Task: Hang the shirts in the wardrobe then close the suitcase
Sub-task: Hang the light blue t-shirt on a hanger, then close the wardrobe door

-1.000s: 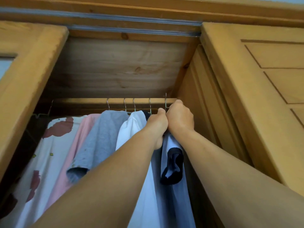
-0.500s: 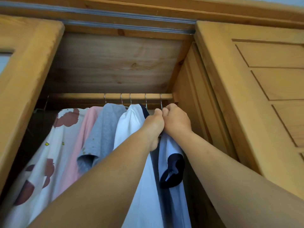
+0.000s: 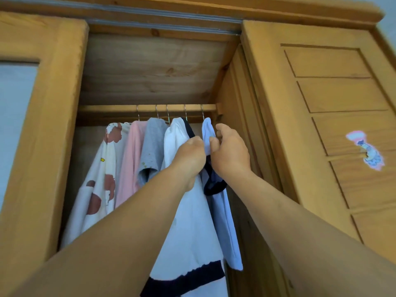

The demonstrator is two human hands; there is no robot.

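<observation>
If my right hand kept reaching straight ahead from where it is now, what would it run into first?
Your right hand already pinches the light blue shirt, so that is right there. Further up and in, probably the wooden rail near the last hanger hook, though depth is hard to judge.

Home bedroom: pine wardrobe (image 3: 321, 103) with sliding doors, shirts (image 3: 150, 146) on wire hangers (image 3: 157, 112) along wooden rail (image 3: 107, 108) (child's cartoon sticker (image 3: 366, 150) on door).
</observation>
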